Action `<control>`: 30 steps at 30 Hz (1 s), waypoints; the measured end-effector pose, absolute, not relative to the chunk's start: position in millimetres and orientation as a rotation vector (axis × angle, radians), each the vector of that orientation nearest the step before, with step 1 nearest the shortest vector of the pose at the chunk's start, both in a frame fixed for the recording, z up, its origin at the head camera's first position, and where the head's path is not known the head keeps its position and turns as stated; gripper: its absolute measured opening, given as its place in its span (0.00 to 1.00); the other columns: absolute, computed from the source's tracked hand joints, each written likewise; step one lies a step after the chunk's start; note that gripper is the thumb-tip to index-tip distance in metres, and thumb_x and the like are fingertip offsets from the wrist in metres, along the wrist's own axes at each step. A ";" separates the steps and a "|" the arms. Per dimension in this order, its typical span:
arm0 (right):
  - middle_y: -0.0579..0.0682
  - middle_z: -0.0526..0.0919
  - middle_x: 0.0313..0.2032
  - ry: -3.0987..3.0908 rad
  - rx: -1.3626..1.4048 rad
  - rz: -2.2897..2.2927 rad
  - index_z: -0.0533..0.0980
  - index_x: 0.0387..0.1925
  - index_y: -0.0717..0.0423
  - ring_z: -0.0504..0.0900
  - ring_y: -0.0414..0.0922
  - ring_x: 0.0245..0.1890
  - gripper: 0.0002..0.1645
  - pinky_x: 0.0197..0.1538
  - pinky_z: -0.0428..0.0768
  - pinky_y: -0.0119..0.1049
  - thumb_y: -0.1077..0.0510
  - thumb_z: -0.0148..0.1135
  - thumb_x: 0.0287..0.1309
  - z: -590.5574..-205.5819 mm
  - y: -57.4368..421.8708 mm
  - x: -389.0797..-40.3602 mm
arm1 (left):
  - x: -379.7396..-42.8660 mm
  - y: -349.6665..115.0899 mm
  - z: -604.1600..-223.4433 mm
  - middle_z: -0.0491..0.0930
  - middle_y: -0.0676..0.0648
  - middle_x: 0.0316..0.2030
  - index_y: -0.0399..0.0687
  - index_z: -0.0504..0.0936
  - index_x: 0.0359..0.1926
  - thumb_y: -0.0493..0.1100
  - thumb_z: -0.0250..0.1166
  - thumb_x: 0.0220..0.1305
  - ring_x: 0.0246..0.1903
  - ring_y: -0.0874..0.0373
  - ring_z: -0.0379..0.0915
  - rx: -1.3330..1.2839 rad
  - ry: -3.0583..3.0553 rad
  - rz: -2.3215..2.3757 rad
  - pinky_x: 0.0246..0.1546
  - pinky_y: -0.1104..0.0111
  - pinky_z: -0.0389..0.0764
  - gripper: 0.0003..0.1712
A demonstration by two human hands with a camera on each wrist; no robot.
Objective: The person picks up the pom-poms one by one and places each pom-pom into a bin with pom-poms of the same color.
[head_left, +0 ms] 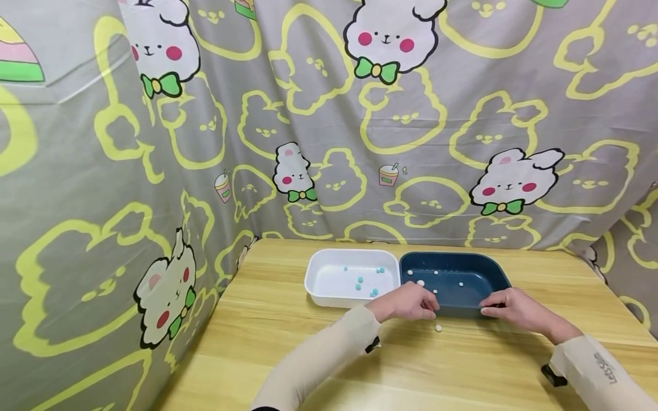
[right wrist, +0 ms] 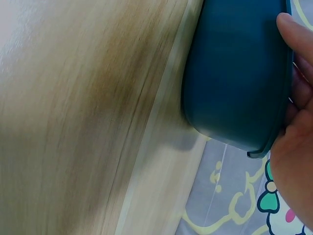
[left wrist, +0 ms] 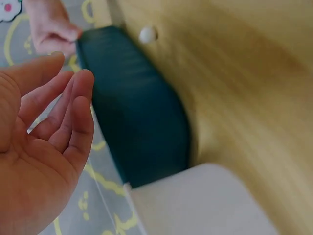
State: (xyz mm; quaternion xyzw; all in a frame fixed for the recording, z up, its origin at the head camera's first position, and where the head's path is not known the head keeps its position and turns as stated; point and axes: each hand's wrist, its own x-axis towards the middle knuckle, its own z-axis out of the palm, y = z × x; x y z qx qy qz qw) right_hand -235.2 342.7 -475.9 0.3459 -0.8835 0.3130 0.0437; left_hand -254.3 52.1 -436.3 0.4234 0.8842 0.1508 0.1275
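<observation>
A dark blue box (head_left: pixel 462 311) with several small white balls (head_left: pixel 420 283) in it sits on the table. My right hand (head_left: pixel 519 308) pinches its rim at the front right, thumb outside and fingers over the inner side. My left hand (head_left: pixel 411 301) hovers by the box's front left corner. In the left wrist view its fingers (left wrist: pixel 80 127) are loosely bent, with a gap to the thumb and nothing visible between them. One white ball (head_left: pixel 438 328) lies on the table in front of the box, just below the left hand; the left wrist view shows a white ball (left wrist: pixel 147 35) too.
A white box (head_left: pixel 313 288) stands against the left side of the dark blue one, with several light blue balls (head_left: pixel 358 287) inside. Both stand on a wood-grain table (head_left: pixel 247 331). A patterned grey curtain (head_left: pixel 329 125) hangs behind and to the left.
</observation>
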 end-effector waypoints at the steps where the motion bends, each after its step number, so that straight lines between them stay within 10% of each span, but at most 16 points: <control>1: 0.39 0.84 0.31 -2.702 1.054 0.957 0.84 0.33 0.56 0.78 0.31 0.32 0.05 0.31 0.76 0.28 0.65 0.67 0.53 -475.9 342.9 -235.5 | -252.1 52.1 -437.8 0.82 0.60 0.37 0.50 0.84 0.47 0.45 0.64 0.63 0.34 0.77 0.73 1.241 2.569 0.432 0.36 0.86 0.69 0.13; 16: 0.40 0.84 0.31 -2.701 1.039 0.965 0.85 0.33 0.54 0.78 0.30 0.31 0.04 0.31 0.76 0.27 0.62 0.66 0.55 -476.3 344.2 -236.9 | -237.2 57.5 -462.2 0.78 0.61 0.29 0.53 0.81 0.38 0.48 0.64 0.63 0.26 0.73 0.68 1.405 2.661 0.172 0.28 0.84 0.65 0.06; 30: 0.38 0.84 0.31 -2.693 1.077 0.961 0.85 0.33 0.54 0.78 0.31 0.31 0.05 0.31 0.76 0.27 0.65 0.66 0.54 -475.4 343.6 -234.9 | -229.6 64.6 -475.4 0.73 0.58 0.37 0.53 0.78 0.49 0.50 0.59 0.66 0.39 0.70 0.67 1.323 2.694 -0.068 0.42 0.81 0.67 0.13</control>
